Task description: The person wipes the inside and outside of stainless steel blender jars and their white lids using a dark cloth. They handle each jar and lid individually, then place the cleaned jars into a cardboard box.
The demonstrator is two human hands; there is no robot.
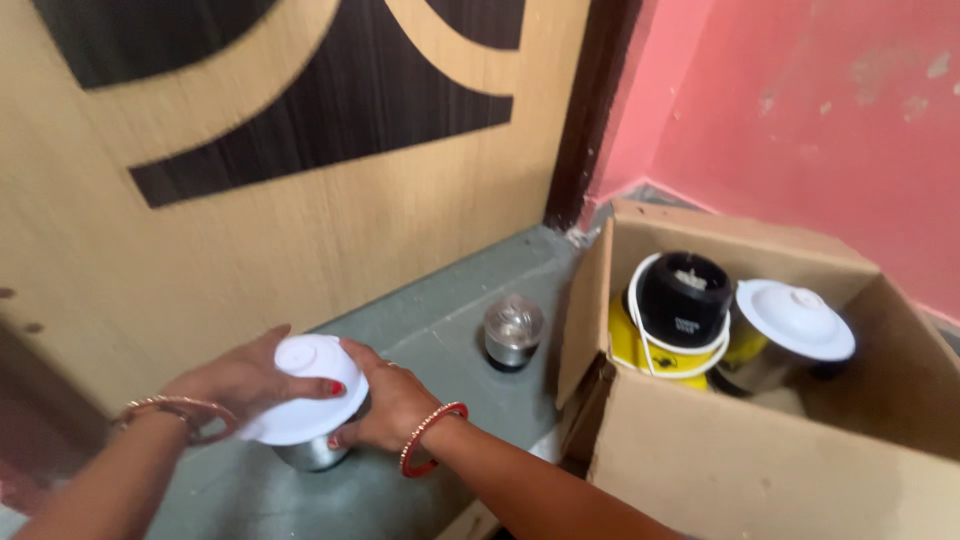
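A steel grinder jar (312, 453) with a white lid (308, 405) stands on the grey floor (440, 330). My left hand (245, 378) lies over the lid's left side, fingers curled on its top. My right hand (392, 403) grips the jar's right side just under the lid. Both wrists wear bangles. A smaller steel jar with a clear domed lid (513, 332) stands on the floor to the right, apart from both hands.
An open cardboard box (720, 450) at the right holds a yellow and black mixer base (678, 312) with a white cord and a steel jar with a white lid (795, 318). A wooden panel (250, 200) rises behind; a pink wall (800, 110) stands at the right.
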